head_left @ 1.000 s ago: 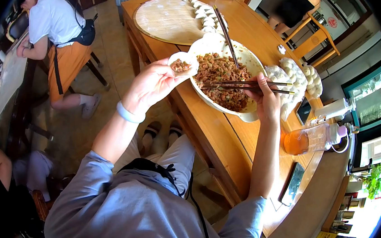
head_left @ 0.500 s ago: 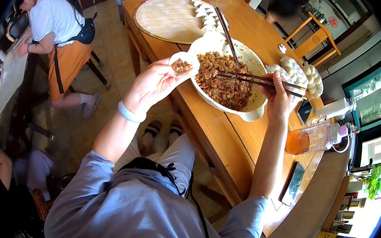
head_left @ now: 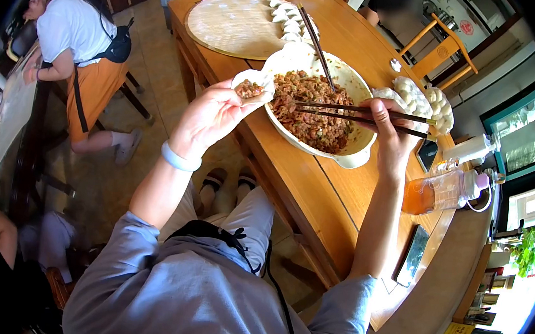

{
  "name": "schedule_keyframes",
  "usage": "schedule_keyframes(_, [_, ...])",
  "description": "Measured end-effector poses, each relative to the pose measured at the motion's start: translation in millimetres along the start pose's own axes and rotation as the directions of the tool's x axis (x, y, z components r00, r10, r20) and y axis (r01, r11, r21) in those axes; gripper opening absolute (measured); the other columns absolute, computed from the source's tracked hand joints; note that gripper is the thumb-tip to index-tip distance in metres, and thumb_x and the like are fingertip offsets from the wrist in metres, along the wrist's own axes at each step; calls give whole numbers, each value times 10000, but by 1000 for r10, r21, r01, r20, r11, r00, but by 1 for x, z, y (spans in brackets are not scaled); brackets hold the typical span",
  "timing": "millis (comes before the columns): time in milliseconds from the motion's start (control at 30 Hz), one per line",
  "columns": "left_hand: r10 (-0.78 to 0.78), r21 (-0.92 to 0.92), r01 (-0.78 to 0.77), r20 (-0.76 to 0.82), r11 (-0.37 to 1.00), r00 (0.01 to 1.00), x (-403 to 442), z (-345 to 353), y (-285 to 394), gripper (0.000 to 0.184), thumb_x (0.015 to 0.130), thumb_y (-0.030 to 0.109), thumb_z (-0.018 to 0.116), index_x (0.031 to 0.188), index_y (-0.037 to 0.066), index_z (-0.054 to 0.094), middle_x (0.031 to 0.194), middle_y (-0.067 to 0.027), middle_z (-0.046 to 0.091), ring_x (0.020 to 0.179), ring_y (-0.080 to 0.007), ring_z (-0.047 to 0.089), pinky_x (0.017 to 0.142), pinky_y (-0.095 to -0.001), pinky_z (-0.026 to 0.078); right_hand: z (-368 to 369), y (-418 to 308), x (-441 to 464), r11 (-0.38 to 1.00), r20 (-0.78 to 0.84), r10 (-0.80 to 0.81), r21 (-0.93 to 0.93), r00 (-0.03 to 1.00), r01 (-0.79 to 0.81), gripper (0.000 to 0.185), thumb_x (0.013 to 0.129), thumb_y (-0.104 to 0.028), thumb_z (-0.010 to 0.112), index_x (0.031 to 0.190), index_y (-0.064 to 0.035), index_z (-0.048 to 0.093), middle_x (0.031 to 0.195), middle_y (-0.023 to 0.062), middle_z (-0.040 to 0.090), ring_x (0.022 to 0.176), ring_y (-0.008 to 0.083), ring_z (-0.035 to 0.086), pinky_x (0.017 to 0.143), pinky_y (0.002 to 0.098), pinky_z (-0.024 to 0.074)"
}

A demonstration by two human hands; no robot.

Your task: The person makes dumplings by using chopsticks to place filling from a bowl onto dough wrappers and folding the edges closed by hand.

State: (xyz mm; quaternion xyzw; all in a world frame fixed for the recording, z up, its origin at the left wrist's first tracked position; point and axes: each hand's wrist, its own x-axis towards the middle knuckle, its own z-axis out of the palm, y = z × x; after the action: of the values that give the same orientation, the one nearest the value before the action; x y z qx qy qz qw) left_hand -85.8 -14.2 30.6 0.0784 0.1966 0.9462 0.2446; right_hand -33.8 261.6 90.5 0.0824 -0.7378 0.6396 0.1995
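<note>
My left hand (head_left: 207, 114) holds a round dumpling wrapper (head_left: 245, 78) by its edge, with a lump of meat filling (head_left: 249, 90) on it. It hovers beside the left rim of a large cream bowl (head_left: 314, 156). Minced filling (head_left: 309, 121) flecked with green lies in the bowl. In my right hand (head_left: 390, 134) is a pair of dark chopsticks (head_left: 352, 113), their tips over the filling and slightly apart. Another pair of chopsticks (head_left: 317, 46) leans in the bowl against its far rim.
Folded dumplings (head_left: 285, 23) line the right side of a round bamboo tray (head_left: 225, 26). Bagged white pieces (head_left: 413, 98), a bottle of amber drink (head_left: 434, 193) and a phone (head_left: 412, 256) lie along the table's right. A person (head_left: 79, 29) bends over a surface at left.
The chopsticks in my right hand have shifted slightly left and their tips have spread apart. The wrapper with filling stays in my left hand, almost unmoved.
</note>
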Motion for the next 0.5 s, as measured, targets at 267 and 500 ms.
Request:
schedule_keyframes(267, [25, 40, -24, -5, 999, 1000, 1, -2, 1, 412, 752, -157, 306, 1146, -132, 423, 1185, -247, 479, 1123, -326, 493, 1013, -408, 401, 18, -21, -18, 957, 146, -173, -209, 974, 201, 185, 782, -154, 683, 878, 0, 647, 768, 48, 640, 688, 100, 558, 612, 226, 440])
schedule_keyframes(500, [5, 61, -6, 15, 998, 1000, -1, 4, 2, 535, 718, -169, 292, 1252, -162, 291, 1293, -284, 368, 1242, -355, 358, 1089, -418, 288, 37, -26, -25, 896, 289, -339, -192, 896, 401, 181, 756, -142, 697, 825, 18, 647, 748, 96, 635, 645, 170, 572, 584, 279, 454])
